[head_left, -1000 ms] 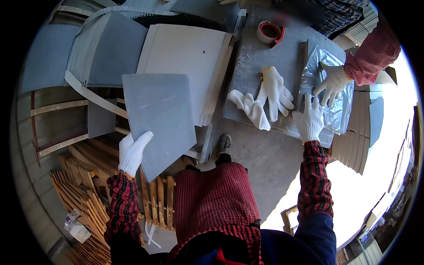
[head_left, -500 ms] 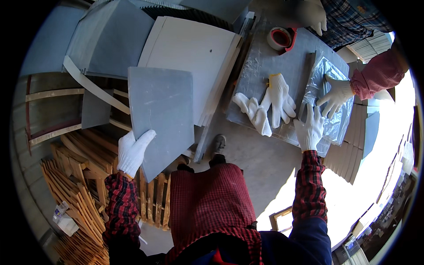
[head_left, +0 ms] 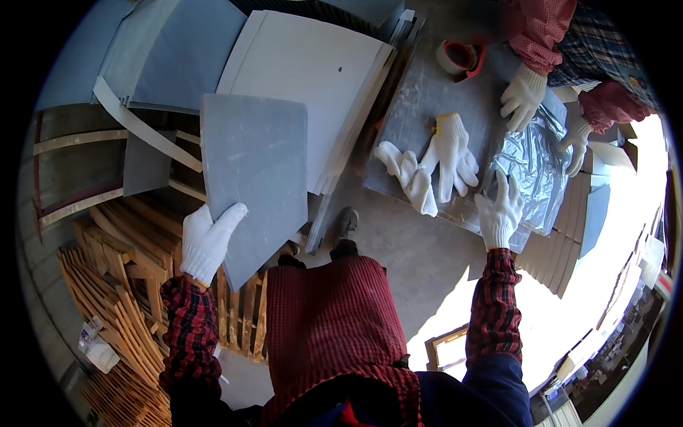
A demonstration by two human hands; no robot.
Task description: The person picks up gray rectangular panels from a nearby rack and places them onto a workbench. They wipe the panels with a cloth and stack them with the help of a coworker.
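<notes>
Gloved hands at a grey counter, one gripping a grey panel – the other spread over clear film.

At far left, wooden slats [head_left: 107,285] lie stacked low; just right of them the left hand [head_left: 206,242], in a white glove, has its fingers closed on the lower edge of a grey panel [head_left: 252,178], which tilts up in front of a stack of pale boards [head_left: 313,78]. Further right a loose pair of white gloves [head_left: 430,160] lies on the grey counter [head_left: 427,92], near a roll of red tape [head_left: 461,57]. The right hand [head_left: 500,212] has its fingers splayed wide, holding nothing – resting at the near edge of a clear plastic sheet [head_left: 533,167]. At the far side, another person's gloved hands [head_left: 523,96] touch the same sheet.
</notes>
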